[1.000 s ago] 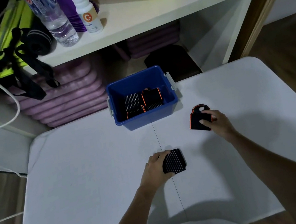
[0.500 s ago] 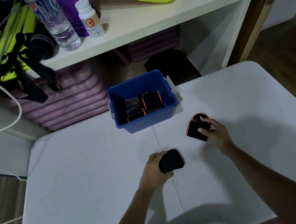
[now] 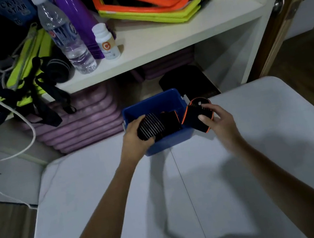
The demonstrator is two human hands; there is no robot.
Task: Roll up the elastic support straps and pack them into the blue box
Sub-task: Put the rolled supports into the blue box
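The blue box (image 3: pixel 153 104) stands at the far edge of the white table (image 3: pixel 262 164), with dark rolled straps (image 3: pixel 170 119) inside. My left hand (image 3: pixel 134 138) grips a rolled black strap with white stripes (image 3: pixel 151 127) over the box's front left part. My right hand (image 3: pixel 218 119) holds a black strap with orange trim (image 3: pixel 193 115) at the box's right rim, partly above the table.
Behind the table is a white shelf (image 3: pixel 160 42) with a water bottle (image 3: pixel 65 34), a purple bottle (image 3: pixel 78 18), a small white bottle (image 3: pixel 105 41) and orange and yellow frames (image 3: pixel 164 0). Black straps (image 3: pixel 45 95) hang off it. Purple mats (image 3: pixel 82 120) lie below. A door (image 3: pixel 286 5) stands at right.
Both hands lifted their straps off the table and carried them forward to the blue box. The camera has also moved closer to the box.
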